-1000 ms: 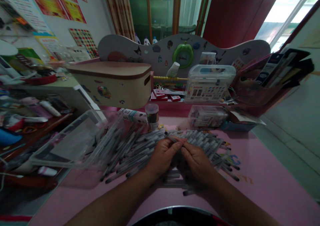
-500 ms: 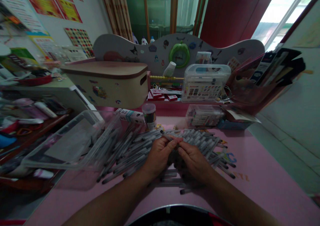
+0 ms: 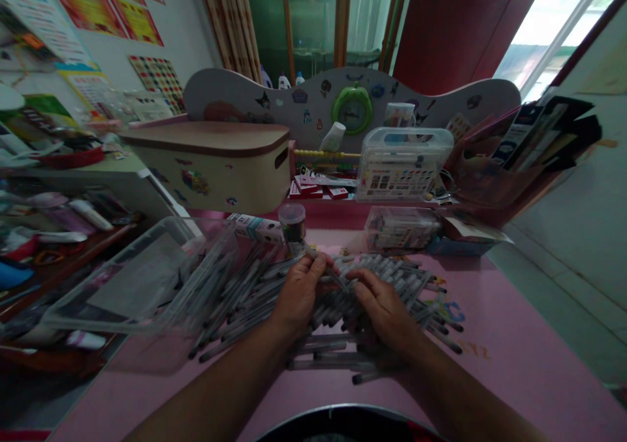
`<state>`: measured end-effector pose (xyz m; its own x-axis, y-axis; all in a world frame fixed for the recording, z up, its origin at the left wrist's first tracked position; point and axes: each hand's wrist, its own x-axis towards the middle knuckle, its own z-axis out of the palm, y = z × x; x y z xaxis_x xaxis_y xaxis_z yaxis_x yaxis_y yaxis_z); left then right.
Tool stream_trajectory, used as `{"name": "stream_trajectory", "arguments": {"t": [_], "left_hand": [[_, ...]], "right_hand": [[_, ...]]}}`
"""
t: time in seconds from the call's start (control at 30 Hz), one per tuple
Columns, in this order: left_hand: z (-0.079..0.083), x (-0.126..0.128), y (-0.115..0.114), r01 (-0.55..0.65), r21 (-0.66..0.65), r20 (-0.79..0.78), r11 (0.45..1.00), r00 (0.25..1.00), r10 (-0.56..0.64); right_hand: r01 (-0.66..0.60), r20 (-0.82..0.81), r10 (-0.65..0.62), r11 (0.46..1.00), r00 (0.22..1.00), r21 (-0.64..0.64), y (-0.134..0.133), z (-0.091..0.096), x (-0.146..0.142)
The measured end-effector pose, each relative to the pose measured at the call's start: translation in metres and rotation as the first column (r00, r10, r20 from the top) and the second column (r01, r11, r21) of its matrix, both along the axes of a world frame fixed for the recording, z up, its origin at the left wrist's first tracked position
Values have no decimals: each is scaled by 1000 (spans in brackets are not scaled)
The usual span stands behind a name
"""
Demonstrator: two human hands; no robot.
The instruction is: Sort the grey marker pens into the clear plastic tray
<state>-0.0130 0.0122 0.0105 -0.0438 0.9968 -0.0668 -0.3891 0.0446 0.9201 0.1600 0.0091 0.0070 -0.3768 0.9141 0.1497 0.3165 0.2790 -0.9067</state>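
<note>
My left hand (image 3: pixel 300 290) is closed round a slim grey pen (image 3: pixel 336 276), which slants down to the right across the gap between my hands. At the pen's lower end, the thumb and forefinger of my right hand (image 3: pixel 379 301) pinch it; the exact contact is blurred. Under and around both hands spreads a big pile of clear-barrelled pens (image 3: pixel 259 298) with dark ends. Several of them lie crosswise near my wrists. More pens lean in the near side of a clear plastic bin (image 3: pixel 122 328) to the left.
Behind the pile on the pink desk (image 3: pixel 509 390) stand a lidded clear jar (image 3: pixel 292 223), a clear box of pens (image 3: pixel 401 228) and a blue box (image 3: pixel 460 245). A cream storage box (image 3: pixel 220 174), a marker case (image 3: pixel 405 164) and a green clock (image 3: pixel 352 109) line the back.
My hands have moved slightly apart, my left one to the left and my right one a little right. More of the pen shows between them.
</note>
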Motion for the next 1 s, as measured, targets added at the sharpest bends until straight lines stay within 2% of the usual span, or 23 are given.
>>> {"name": "stream_trajectory", "arguments": {"t": [0.03,0.1,0.17,0.23,0.33,0.4,0.53,0.6,0.7,0.8,1.0], "left_hand": [[0,-2,1,34,-13,27,999,999,-34],[0,-6,1,177,-40,51,983,983,-175],[1,-8,-1,356,-86,75,931,934,-350],[0,-8,-3,504,-124,137,855,862,-488],[-3,-7,-7,609,-102,252,787,781,-572],[-5,-7,-7,596,-90,316,798,777,-544],[-5,-6,-7,432,-92,356,897,856,-376],[-5,-5,-7,359,-76,292,930,900,-324],[-7,-3,-7,226,-37,104,973,970,-221],[-9,-1,-7,131,5,25,991,991,-131],[-7,1,-5,138,-24,136,990,982,-133]], "right_hand": [[40,7,-40,999,999,9,1,-2,2],[99,-11,-99,995,995,-7,3,-4,4],[119,-72,-123,991,990,-56,4,-6,5],[101,-152,-119,987,981,-123,5,-6,4],[43,-224,-92,976,970,-216,5,-7,3],[30,-256,-99,965,962,-259,6,-9,2],[91,-323,-190,950,927,-297,8,-13,2],[131,-296,-217,950,930,-285,9,-13,3],[144,-186,-186,965,965,-218,9,-9,3],[115,-127,-138,979,982,-171,7,-5,3],[123,-95,-139,980,986,-157,5,-4,1]]}}
